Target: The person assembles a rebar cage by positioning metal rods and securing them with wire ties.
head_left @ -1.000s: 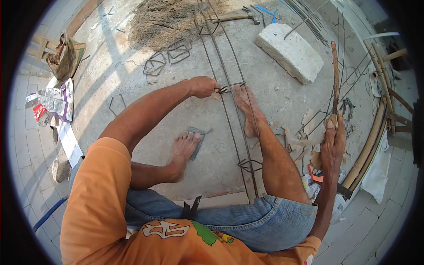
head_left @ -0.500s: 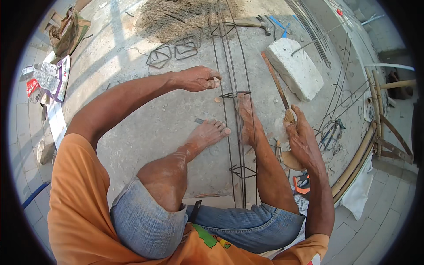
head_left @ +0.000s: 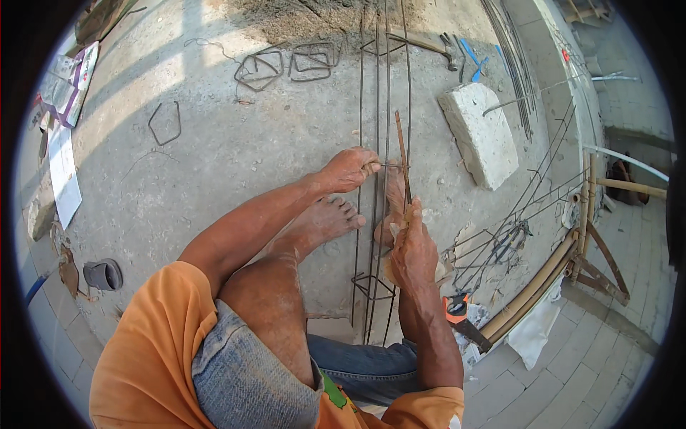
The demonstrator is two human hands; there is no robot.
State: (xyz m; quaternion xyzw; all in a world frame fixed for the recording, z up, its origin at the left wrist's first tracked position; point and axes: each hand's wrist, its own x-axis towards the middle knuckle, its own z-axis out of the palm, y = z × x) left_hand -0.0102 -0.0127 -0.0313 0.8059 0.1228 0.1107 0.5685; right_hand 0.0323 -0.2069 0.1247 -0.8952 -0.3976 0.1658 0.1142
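A long, narrow rebar cage [head_left: 374, 236] of thin steel bars runs away from me between my feet. Its rectangular wire stirrups are spaced along it. My left hand [head_left: 349, 170] is closed at the cage's left side, fingers pinched on a stirrup [head_left: 390, 166] near my right foot. In my right hand [head_left: 414, 250] is a long, rusty, narrow bar [head_left: 401, 146] with a yellowish grip. It slants up over the cage's right side, close to that stirrup. Whether the bar touches the stirrup is hard to tell. My fist hides most of the grip.
Loose bent stirrups [head_left: 259, 70] lie ahead left, near a sand pile [head_left: 286, 20]. A hammer [head_left: 429, 47] lies by the cage's far part. To the right are a white block [head_left: 480, 132], long steel rods [head_left: 511, 64], pliers [head_left: 511, 239] and an orange-handled saw [head_left: 457, 309].
My right hand has swung left, bringing the rusty bar over the cage. The left hand has come across to the cage and closed on the stirrup. The whole view has shifted.
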